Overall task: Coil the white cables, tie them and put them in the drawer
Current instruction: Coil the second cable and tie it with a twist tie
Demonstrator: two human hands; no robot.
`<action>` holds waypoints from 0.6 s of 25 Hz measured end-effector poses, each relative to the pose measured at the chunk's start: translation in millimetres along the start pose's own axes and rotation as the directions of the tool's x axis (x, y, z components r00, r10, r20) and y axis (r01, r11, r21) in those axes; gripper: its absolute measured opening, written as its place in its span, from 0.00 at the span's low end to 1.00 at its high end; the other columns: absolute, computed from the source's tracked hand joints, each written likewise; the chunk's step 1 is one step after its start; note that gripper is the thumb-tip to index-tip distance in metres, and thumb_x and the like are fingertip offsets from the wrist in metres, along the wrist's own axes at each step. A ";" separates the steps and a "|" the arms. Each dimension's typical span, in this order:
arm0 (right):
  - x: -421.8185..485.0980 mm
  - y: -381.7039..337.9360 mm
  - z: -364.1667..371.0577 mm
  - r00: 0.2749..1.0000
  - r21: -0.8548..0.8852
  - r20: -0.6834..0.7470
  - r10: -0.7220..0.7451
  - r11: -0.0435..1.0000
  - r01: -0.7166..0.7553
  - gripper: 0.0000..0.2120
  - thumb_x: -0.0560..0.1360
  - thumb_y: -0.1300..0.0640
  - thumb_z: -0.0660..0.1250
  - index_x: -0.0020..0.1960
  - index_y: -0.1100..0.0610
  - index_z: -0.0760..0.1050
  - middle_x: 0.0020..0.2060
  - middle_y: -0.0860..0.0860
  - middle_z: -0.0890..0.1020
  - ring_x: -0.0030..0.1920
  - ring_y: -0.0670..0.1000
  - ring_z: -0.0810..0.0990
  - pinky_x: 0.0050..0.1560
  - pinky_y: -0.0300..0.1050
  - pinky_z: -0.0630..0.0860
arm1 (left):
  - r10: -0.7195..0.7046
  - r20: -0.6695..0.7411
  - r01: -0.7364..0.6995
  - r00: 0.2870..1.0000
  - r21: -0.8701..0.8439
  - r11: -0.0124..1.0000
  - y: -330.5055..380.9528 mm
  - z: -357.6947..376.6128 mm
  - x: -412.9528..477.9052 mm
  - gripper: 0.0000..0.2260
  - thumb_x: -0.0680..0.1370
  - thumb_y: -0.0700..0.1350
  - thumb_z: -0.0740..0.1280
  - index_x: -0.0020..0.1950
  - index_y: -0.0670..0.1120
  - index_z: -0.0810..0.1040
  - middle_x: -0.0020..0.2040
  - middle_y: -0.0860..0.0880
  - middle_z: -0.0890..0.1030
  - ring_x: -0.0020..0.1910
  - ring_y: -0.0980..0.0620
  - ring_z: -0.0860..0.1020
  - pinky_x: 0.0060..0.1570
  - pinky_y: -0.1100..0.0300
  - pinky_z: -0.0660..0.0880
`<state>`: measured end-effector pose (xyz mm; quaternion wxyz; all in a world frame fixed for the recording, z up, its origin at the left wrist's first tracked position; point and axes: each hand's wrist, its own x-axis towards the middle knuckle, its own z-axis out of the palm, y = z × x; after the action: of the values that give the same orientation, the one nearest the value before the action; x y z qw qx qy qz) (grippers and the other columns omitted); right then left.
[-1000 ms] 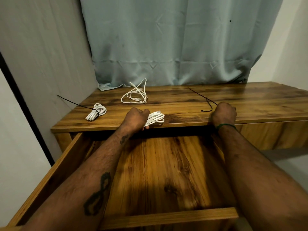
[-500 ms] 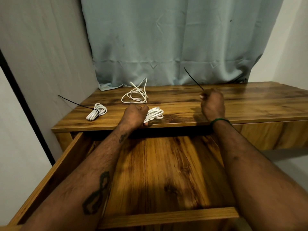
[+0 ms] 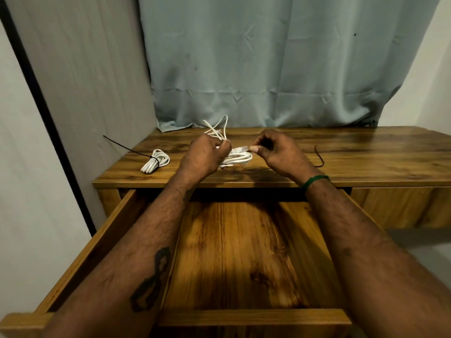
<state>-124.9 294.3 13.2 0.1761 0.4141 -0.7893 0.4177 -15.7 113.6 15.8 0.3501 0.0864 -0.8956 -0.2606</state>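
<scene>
My left hand [image 3: 207, 154] gripped the coiled white cable [image 3: 240, 159] just above the wooden desk [image 3: 366, 152], behind the open drawer [image 3: 117, 230], while my right hand [image 3: 275, 152] pinched its clear plug [image 3: 241, 149] between thumb and forefinger, a black cable tie [image 3: 319, 157] lying beside that wrist.

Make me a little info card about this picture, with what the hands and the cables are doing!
Left hand: grips the coiled cable just over the desk
Right hand: pinches that cable's plug end
Tied cable: on the desk's left side, bound with a black zip tie
Loose cable: uncoiled, at the back near the curtain
Spare tie: beside the right hand; held or lying, cannot tell
Drawer: pulled open
</scene>
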 end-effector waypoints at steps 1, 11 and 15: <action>-0.4 -1.3 -1.6 1.000 -0.012 -0.008 -0.002 1.000 0.002 0.04 0.77 0.58 0.70 0.50 0.58 0.81 0.44 0.49 0.83 0.44 0.46 0.79 0.43 0.31 0.73 | -0.005 0.011 0.005 1.000 -0.013 1.000 -2.1 -0.2 -0.4 0.20 0.81 0.50 0.64 0.35 0.40 0.81 0.23 0.52 0.75 0.21 0.61 0.71 0.31 0.59 0.69; -1.7 -20.8 16.5 0.999 0.247 0.016 -0.042 0.968 0.037 0.14 0.76 0.73 0.66 0.60 0.63 0.79 0.47 0.57 0.85 0.42 0.38 0.82 0.44 0.31 0.79 | -0.067 0.364 0.096 0.929 -0.063 0.993 -2.7 9.6 -7.6 0.11 0.81 0.49 0.68 0.40 0.48 0.83 0.29 0.50 0.76 0.22 0.58 0.68 0.27 0.64 0.66; -2.7 -24.5 28.3 0.983 0.152 0.105 -0.149 0.980 0.132 0.15 0.76 0.72 0.67 0.60 0.62 0.80 0.49 0.55 0.86 0.49 0.45 0.84 0.51 0.30 0.78 | -0.097 0.454 0.183 0.886 -0.150 0.972 -0.5 8.4 -12.5 0.18 0.81 0.47 0.68 0.33 0.43 0.80 0.27 0.47 0.78 0.19 0.56 0.68 0.21 0.67 0.64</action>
<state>-101.8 265.3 7.4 0.1287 0.5040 -0.7346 0.4355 -12.1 120.8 3.0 0.1234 0.0559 -0.9144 -0.3815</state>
